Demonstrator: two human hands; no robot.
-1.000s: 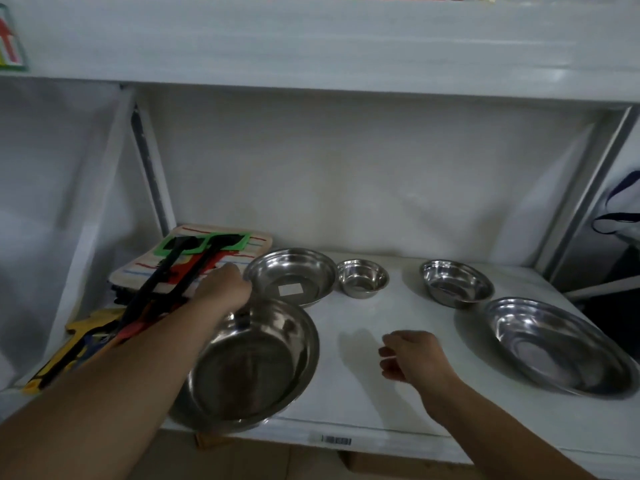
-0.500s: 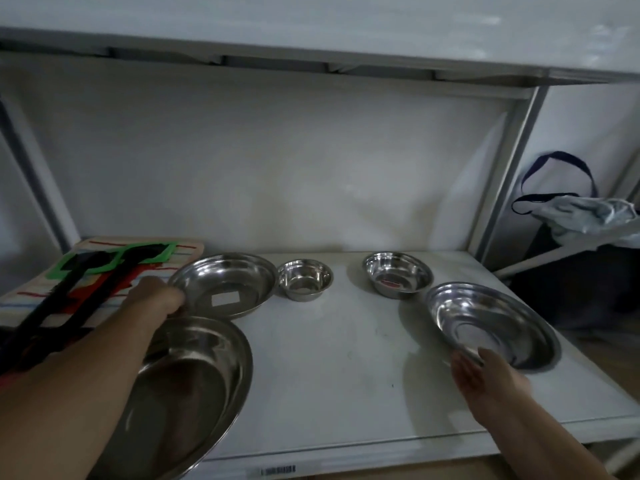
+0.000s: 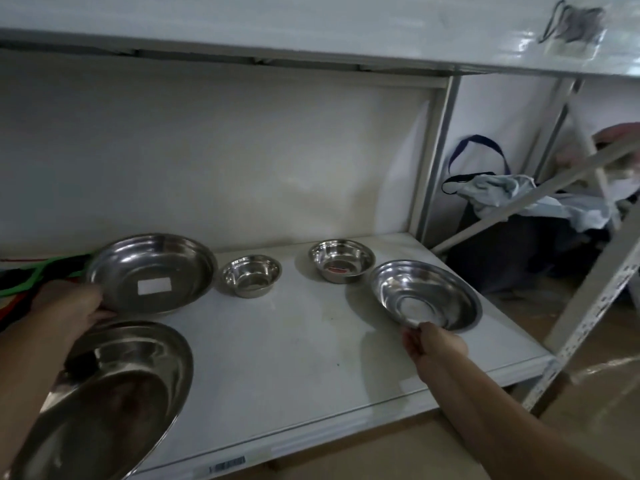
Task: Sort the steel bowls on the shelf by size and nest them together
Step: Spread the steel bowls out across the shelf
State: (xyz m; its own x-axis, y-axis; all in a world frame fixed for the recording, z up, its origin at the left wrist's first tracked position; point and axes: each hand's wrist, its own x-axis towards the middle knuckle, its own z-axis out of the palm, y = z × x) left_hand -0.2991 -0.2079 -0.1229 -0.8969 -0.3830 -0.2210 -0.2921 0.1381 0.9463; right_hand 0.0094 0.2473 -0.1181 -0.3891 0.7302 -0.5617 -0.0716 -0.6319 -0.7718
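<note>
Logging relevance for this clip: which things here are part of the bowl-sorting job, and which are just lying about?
Part of the job:
- largest bowl, front left
- labelled bowl, left hand at its rim
- smallest bowl
- small bowl
- wide bowl, right hand gripping its near rim
- shelf

Lying about:
- coloured straps, far left
- bag with cloth beyond the shelf
</note>
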